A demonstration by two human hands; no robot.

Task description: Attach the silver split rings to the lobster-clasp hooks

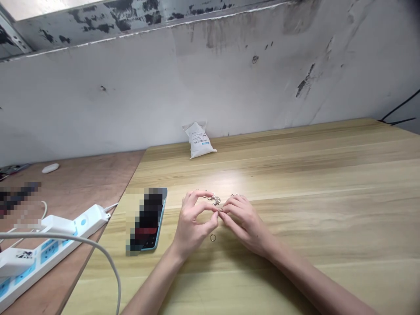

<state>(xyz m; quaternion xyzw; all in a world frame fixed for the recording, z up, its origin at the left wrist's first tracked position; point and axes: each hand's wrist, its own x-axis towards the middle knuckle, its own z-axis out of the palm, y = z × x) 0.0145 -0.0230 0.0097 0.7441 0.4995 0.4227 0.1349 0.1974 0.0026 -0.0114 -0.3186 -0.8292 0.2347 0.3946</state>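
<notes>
My left hand [194, 221] and my right hand [243, 221] meet fingertip to fingertip over the light wooden table [311, 188]. Both pinch a small metal ring [220, 210] between thumb and forefinger. Just beyond the fingers lies a small cluster of metal rings and clasps [215, 199]. One loose ring [213, 237] lies flat on the table below the hands, between my wrists.
A phone [147, 221] lies left of my left hand. A white sealed bag [199, 141] stands against the stained wall. On the darker table at left are a white power strip [49, 245] with a grey cable [108, 262] and a small white object [50, 168].
</notes>
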